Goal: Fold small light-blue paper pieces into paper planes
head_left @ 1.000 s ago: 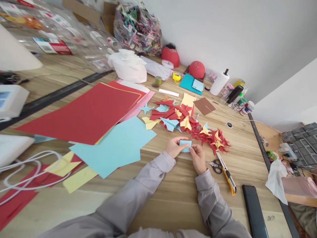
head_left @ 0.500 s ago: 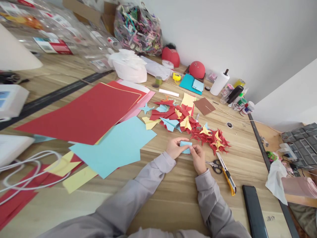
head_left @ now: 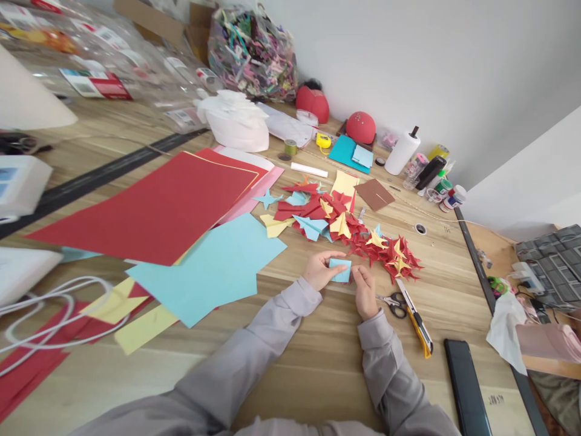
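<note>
Between thumb and fingers, my left hand holds a small folded light-blue paper by its left side. My right hand is at the paper's right edge, its fingers pressed together; whether they pinch the edge is too small to tell. Just beyond both hands lies a heap of folded red paper pieces, with yellow and blue ones among them. Scissors and a yellow utility knife rest to the right of my right hand.
Large red and light-blue sheets lie on the left. A white cable coils at the lower left. A black case lies at the lower right. Bottles and a white roll stand at the back.
My right fingers have drawn slightly right, off the front of the blue paper, and more of its face shows. My left hand keeps its hold.
</note>
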The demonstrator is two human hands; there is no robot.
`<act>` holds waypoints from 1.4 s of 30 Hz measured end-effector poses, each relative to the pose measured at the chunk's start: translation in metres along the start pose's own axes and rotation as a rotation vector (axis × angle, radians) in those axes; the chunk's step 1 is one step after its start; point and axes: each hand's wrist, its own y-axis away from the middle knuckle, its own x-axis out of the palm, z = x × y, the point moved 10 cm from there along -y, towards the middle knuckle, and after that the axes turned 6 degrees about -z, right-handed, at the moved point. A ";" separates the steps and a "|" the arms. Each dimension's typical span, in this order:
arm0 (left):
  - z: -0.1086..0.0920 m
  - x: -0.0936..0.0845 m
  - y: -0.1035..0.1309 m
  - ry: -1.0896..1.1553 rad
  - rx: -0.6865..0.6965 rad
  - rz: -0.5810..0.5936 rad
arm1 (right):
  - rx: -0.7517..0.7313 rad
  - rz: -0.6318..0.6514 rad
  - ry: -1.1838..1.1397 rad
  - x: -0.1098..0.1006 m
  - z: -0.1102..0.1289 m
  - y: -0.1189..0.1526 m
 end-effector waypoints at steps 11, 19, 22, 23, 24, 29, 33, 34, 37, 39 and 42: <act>0.003 0.001 -0.001 0.000 -0.004 0.027 | -0.023 0.040 0.031 0.004 0.001 0.001; 0.008 0.003 -0.003 0.096 -0.042 0.069 | 0.045 -0.001 -0.066 0.001 0.000 0.000; 0.008 0.003 -0.004 0.112 -0.030 0.072 | 0.049 -0.017 -0.070 0.000 0.001 -0.001; 0.008 0.003 -0.004 0.115 -0.029 0.071 | 0.050 -0.021 -0.068 0.000 0.001 -0.001; 0.008 0.003 -0.004 0.117 -0.028 0.070 | 0.049 -0.025 -0.067 -0.001 0.002 -0.001; 0.007 0.005 -0.004 0.142 -0.025 0.087 | 0.046 -0.044 -0.089 -0.003 0.000 -0.001; 0.000 0.005 -0.002 0.119 0.011 0.068 | 0.040 -0.082 -0.094 -0.008 -0.005 -0.001; -0.001 0.004 -0.002 0.096 0.024 0.053 | 0.032 -0.105 -0.083 -0.011 -0.006 -0.002; -0.004 0.002 -0.001 0.018 0.047 0.022 | 0.016 -0.178 -0.084 -0.020 -0.008 -0.004; -0.003 0.002 -0.001 -0.008 0.043 0.025 | 0.017 -0.219 -0.108 -0.024 -0.009 -0.005; 0.000 0.006 0.001 -0.018 0.031 0.053 | 0.008 -0.252 -0.119 -0.026 -0.008 -0.006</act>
